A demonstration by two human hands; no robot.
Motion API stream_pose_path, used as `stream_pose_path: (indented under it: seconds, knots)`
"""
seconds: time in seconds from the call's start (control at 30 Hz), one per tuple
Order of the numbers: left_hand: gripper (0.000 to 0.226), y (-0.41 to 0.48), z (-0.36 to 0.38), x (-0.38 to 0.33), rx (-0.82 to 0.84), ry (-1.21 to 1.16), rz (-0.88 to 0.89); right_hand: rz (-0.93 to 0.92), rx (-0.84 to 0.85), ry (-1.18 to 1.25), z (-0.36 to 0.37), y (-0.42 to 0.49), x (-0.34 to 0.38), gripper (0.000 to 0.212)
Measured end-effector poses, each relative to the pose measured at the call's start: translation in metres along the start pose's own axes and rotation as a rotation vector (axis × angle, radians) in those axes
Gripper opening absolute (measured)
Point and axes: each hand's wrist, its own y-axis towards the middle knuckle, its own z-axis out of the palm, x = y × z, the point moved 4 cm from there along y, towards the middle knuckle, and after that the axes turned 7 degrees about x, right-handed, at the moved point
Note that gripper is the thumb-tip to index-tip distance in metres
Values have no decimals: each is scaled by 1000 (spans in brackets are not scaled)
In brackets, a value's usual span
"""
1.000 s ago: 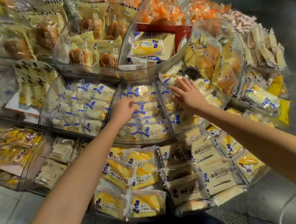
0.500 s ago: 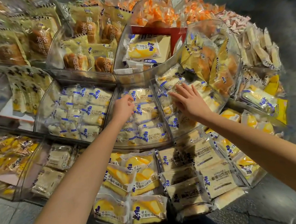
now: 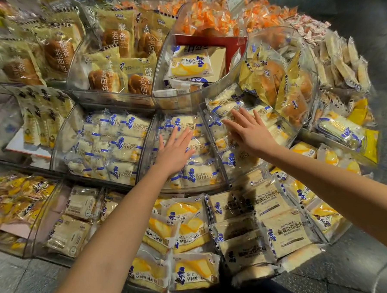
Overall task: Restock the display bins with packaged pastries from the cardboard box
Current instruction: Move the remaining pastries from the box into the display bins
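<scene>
Head view, the only one:

- Left hand (image 3: 176, 150): palm down, fingers straight and close together, lying flat on the white packs (image 3: 188, 124) in the centre bin (image 3: 146, 155). It grips nothing.
- Right hand (image 3: 251, 133): palm down, fingers straight and fanned apart, resting on the same kind of packs in the right bin (image 3: 291, 131), just beside the centre one. It grips nothing either. One pack (image 3: 225, 103) sits tilted just beyond its fingertips.
- The hands are near each other but apart, with the clear divider between the two bins running between them.
- Left of the left hand: a third bin (image 3: 60, 140) holds more white packs with blue print.
- Beyond the hands, one tier up: a red box (image 3: 211, 41) stands inside a clear bin with a yellow-slice pack (image 3: 189, 63) lying on top. Bun packs (image 3: 117, 76) are to its left, more buns (image 3: 271, 75) to its right.
- Farthest tier: orange-wrapped packs (image 3: 206, 20).
- Nearer than the hands, under the forearms: yellow toast packs (image 3: 187, 227) under the left forearm, pale toast packs (image 3: 282, 231) under the right.
- No pastry pack is in either hand; all visible ones are in bins or the red box.
- Grey floor (image 3: 351, 272) at lower right.
</scene>
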Motion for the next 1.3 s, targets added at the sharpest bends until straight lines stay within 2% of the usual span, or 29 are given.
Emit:
stream_pose_path:
  seconds: [0.1, 0.2, 0.23, 0.3, 0.4, 0.5, 0.6, 0.7, 0.77, 0.83, 0.9, 1.07, 1.2, 1.3]
  knots:
    - [63, -7, -8, -5, -110, 11, 24, -10, -15, 12, -4, -1, -1, 63]
    - [59, -38, -5, -14, -315, 78, 172, -86, -76, 42, -6, -10, 1, 57]
    - [61, -46, 1, -15, -311, 108, 184, -124, -97, 38, -6, -15, 2, 56]
    - [62, -52, 19, -13, -181, 158, 89, -214, -108, 7, -1, -26, 5, 56]
    - [61, -47, 33, -7, -66, 122, -43, -246, -23, -100, 13, -37, 8, 58]
    - [60, -42, 31, -5, -54, 106, -75, -136, 43, -159, 25, -38, 11, 62]
    - [64, -42, 19, -22, -161, 21, -112, -163, 47, -79, 22, -33, 14, 58]
    - [59, -38, -3, -67, -317, -82, -28, -98, -85, 92, 13, -37, -2, 58]
    - [54, -28, -11, -107, -287, -1, 85, 43, -95, 158, 13, -49, -22, 60]
    - [52, -13, -9, -134, -214, 119, 127, 93, -44, 175, 15, -60, -39, 78]
    - [52, 0, -3, -141, -168, 170, 102, 94, 45, 165, 19, -65, -52, 88]
    - [56, 14, 2, -133, -120, 276, 13, 110, 162, 141, 14, -61, -51, 90]
    - [55, 3, 0, -137, -134, 240, 75, 87, 67, 197, 11, -83, -38, 81]
    - [53, -30, 6, -149, -221, 156, 181, -62, -16, 132, 14, -111, -27, 76]
